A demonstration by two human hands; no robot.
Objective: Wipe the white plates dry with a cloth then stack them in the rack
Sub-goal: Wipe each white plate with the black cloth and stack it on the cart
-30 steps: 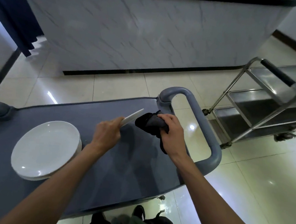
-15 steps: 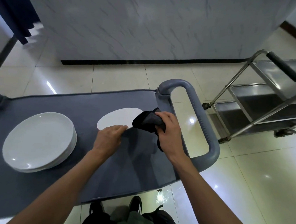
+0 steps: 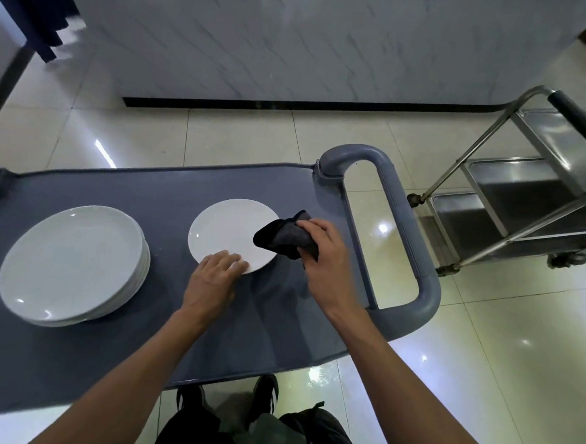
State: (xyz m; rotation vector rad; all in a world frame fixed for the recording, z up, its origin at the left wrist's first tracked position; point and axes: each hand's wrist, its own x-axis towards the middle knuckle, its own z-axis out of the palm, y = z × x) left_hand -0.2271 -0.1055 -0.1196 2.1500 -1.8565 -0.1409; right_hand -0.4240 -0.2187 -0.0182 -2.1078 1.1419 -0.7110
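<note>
Lying flat on the grey cart top (image 3: pixel 104 364), used here as the worktop, a single white plate (image 3: pixel 229 231) is seen near the handle end. Its near rim is touched by the left hand (image 3: pixel 214 278), fingers laid over the edge and loosely bent; whether the rim is gripped or only pressed cannot be told. A dark cloth (image 3: pixel 283 238) is bunched in the right hand (image 3: pixel 324 251), whose fingers are curled round it; the cloth overlaps the plate's right edge.

A stack of white plates (image 3: pixel 71 263) is set on the same surface, to the left of the single plate and well apart from it. The cart's looped grey handle (image 3: pixel 411 236) is at the right end, just beyond the right hand.

A stainless steel trolley (image 3: pixel 525 215) with a black-gripped bar is placed on the tiled floor (image 3: pixel 241 139) to the right. A white marbled wall panel (image 3: pixel 296 40) with a dark base strip is seen behind. Dark shoes (image 3: pixel 264 391) are visible beneath the cart's near edge.
</note>
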